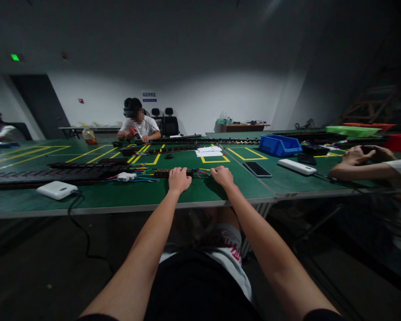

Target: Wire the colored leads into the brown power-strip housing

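Note:
A short dark strip-shaped part lies on the green table in front of me, with thin red and blue wires coming out of its right end. My left hand is laid over this strip, its fingers curled down around it. My right hand is closed in a pinch at the far end of the wires; its fingertips are partly hidden. Left of the strip lie a white connector with blue wires and a stack of long dark strips.
White power banks with cables lie left and right. A phone, white papers and a blue bin are beyond my right hand. One person works across the table; another person's hands are at right.

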`<state>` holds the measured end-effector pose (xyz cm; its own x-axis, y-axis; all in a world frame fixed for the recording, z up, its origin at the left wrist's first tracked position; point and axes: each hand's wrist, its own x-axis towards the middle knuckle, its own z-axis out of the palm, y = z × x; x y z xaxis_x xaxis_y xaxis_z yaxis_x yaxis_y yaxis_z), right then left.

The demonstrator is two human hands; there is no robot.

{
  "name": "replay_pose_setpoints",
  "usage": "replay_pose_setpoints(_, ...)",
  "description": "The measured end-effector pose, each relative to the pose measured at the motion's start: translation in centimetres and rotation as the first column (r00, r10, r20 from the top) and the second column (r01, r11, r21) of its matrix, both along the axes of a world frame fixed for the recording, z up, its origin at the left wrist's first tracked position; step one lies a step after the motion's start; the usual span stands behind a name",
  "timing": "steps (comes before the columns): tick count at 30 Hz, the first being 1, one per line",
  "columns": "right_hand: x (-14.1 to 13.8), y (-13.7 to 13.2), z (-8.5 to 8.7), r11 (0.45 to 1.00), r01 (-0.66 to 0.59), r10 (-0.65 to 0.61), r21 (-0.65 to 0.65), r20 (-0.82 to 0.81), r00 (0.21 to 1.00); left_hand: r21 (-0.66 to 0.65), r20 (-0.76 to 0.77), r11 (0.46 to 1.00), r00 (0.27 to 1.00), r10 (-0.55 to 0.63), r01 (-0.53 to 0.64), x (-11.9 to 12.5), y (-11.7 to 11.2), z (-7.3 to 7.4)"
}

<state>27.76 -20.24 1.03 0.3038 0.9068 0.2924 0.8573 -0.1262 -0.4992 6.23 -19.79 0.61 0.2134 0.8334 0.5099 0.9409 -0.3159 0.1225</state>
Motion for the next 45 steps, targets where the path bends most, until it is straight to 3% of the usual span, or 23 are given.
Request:
replay_pose_setpoints(11, -0.1, -0.1, 0.0, 0.993, -0.031, 0.028, 0.116, 0.026, 0.999, -0.006, 0.008, 1.0, 1.0, -0.018, 0.018, -0.1, 0.0, 0.0)
replay_pose_setpoints(21, 0.7, 1.0, -1.4, 0.98, -0.196, 0.196, 0.038, -0.01, 0.98, 0.026, 0.004, 1.0, 1.0, -0.004, 0.004, 0.0, 0.2, -0.3)
replay_pose_setpoints(30, 0.9, 1.7, -1.6, 0.934, -0.189, 0.188, 0.305, 0.031, 0.982, 0.024, 0.003, 1.0, 1.0, -0.002, 0.002, 0.0, 0.4, -0.4)
replay_pose_setpoints(36, 0.7, 1.8, -1.5, 0.931, -0.227, 0.223, 0.284, 0.047, 0.974, 0.02, 0.002, 1.0, 1.0, -0.013, 0.013, 0.0, 0.3, -0.3)
replay_pose_setpoints(41, 0.2, 1.1, -1.0, 0.965, -0.238, 0.238, 0.106, 0.017, 0.971, 0.025, 0.006, 1.0, 1.0, -0.006, 0.006, 0.0, 0.3, -0.4)
replay_pose_setpoints(45, 0.0, 0.4, -0.4, 0.977, -0.114, 0.101, 0.179, 0.081, 0.992, 0.014, 0.003, 1.0, 1.0, -0.014, 0.014, -0.1, 0.3, -0.3)
